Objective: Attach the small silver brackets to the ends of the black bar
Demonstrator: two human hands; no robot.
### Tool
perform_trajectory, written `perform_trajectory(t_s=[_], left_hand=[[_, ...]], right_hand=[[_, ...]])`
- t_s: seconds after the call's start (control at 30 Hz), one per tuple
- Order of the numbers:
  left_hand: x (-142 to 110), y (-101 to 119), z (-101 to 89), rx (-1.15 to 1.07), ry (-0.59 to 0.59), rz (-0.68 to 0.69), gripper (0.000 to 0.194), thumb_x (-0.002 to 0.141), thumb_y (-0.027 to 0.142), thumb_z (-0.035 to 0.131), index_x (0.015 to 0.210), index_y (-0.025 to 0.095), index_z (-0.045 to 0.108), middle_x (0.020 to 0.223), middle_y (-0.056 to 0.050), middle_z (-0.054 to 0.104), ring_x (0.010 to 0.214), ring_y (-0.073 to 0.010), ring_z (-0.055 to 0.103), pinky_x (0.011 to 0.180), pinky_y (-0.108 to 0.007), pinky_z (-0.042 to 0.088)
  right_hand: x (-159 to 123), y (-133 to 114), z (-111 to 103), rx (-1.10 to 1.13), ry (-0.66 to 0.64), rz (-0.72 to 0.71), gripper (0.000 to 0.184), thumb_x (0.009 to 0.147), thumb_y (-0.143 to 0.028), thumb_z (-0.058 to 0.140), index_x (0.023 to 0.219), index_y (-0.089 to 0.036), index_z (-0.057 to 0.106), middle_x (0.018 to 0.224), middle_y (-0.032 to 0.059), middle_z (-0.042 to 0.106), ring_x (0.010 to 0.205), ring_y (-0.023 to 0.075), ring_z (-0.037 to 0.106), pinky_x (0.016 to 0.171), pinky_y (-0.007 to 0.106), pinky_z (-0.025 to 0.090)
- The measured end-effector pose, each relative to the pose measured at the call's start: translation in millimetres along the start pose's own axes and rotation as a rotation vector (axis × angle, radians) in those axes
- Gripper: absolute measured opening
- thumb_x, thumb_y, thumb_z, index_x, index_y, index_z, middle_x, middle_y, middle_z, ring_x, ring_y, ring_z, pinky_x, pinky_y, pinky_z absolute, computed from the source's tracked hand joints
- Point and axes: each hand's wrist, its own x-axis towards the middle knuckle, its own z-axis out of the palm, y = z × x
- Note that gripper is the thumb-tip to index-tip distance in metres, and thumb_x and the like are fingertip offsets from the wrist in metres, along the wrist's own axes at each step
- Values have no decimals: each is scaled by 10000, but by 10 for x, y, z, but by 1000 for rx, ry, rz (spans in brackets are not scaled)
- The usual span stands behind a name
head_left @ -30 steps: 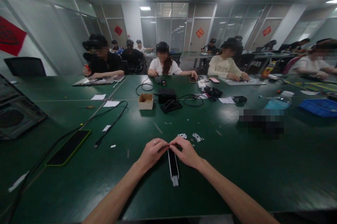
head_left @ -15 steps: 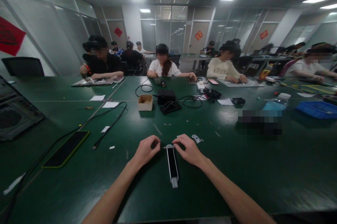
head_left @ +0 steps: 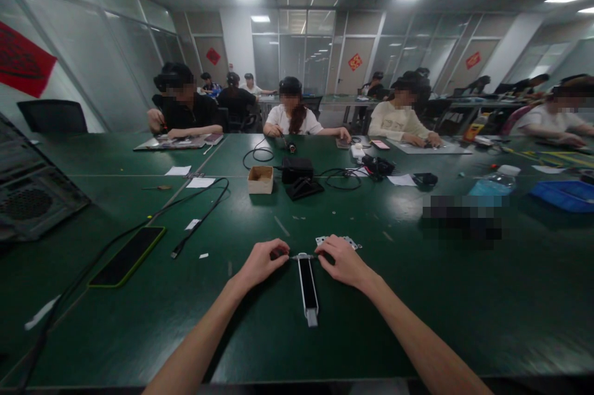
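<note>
A slim, long device point(head_left: 308, 286) with a black face and white frame lies flat on the green table, its pale grey plug-like end point(head_left: 312, 319) towards me. Across its far end runs a small metal piece point(head_left: 304, 257), too small to name. My left hand point(head_left: 265, 262) is closed in a pinch at the left end of this piece. From the other side, my right hand point(head_left: 342, 264) pinches at its right end, fingers bent. Just behind the right hand lie flat metal plates point(head_left: 353, 243), partly hidden by it.
On the left are a phone point(head_left: 127, 257), a black cable point(head_left: 200, 221) and a computer case point(head_left: 34, 187). Ahead stand a small box point(head_left: 260, 180) and a black device point(head_left: 297, 170). A bottle point(head_left: 494, 181) and blue tray point(head_left: 562, 195) are at right. Several people sit opposite.
The view has shifted slightly, moving the scene a little to the right. My right hand's fingers have moved slightly apart from the device's far end, and more of the metal plates shows behind it.
</note>
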Motion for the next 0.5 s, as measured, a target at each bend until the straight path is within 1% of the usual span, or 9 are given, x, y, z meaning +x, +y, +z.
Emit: perform_trajectory(t_s=[0.07, 0.13, 0.27, 0.33, 0.5], left_hand=[[-4, 15, -11, -14, -42, 22, 151, 820, 238, 590, 933, 200, 683, 896, -7, 723, 762, -160, 647, 717, -257, 492], [-9, 27, -11, -26, -74, 34, 149, 835, 251, 586, 926, 210, 696, 895, 0, 724, 776, -158, 648, 726, -248, 489], [-17, 34, 28, -51, -91, 18, 154, 849, 272, 581, 925, 197, 692, 793, 12, 715, 620, -130, 624, 638, -225, 488], [-19, 27, 58, -64, -83, 8, 155, 852, 277, 580, 929, 192, 685, 790, 14, 715, 560, -115, 603, 608, -221, 487], [-24, -3, 132, -77, -63, -2, 149, 864, 280, 573, 930, 190, 673, 808, 16, 724, 496, -96, 587, 555, -210, 489]], right_hand=[[-2, 5, 11, 7, 2, -5, 133, 847, -153, 530, 925, -186, 632, 916, 68, 632, 841, 193, 550, 751, 353, 445], [-2, 11, 25, 11, 9, -11, 120, 842, -160, 543, 919, -184, 632, 913, 66, 630, 846, 192, 551, 760, 352, 443], [4, 5, 49, 5, 9, -20, 100, 843, -179, 551, 902, -181, 632, 904, 70, 631, 847, 197, 549, 754, 352, 436], [7, 1, 59, 4, 11, -23, 100, 853, -184, 544, 899, -183, 633, 899, 73, 630, 843, 198, 549, 746, 350, 433], [5, 14, 96, 31, 20, -23, 86, 860, -174, 546, 893, -180, 626, 885, 63, 627, 842, 194, 555, 756, 349, 433]])
